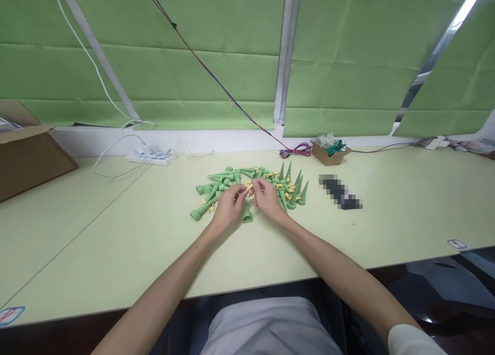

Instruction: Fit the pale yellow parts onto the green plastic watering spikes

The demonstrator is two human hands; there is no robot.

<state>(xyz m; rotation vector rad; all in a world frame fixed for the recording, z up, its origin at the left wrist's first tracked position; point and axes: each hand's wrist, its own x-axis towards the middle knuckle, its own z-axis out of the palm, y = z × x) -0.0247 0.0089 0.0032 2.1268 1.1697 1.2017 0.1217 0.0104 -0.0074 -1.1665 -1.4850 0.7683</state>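
Observation:
Both hands meet over a pile of green plastic spikes (212, 190) with small yellow pieces among them. My left hand (229, 206) is closed, its thumb and fingers pinching a small yellow piece (249, 188). From the right, my right hand (266, 197) is closed on the same yellow piece, fingertips nearly touching those of my left hand. Just below the hands a green cone (247, 213) has its wide round end toward me. Several green cones (303, 194) stand upright with points up at the right side of the pile.
A pixelated dark object (340, 192) lies to the right. Behind it sits a small cardboard box (328, 155) with plastic bags, beside coiled wires (296, 150). A power strip (152, 157) is at the back left, a large cardboard box (34, 156) at the far left.

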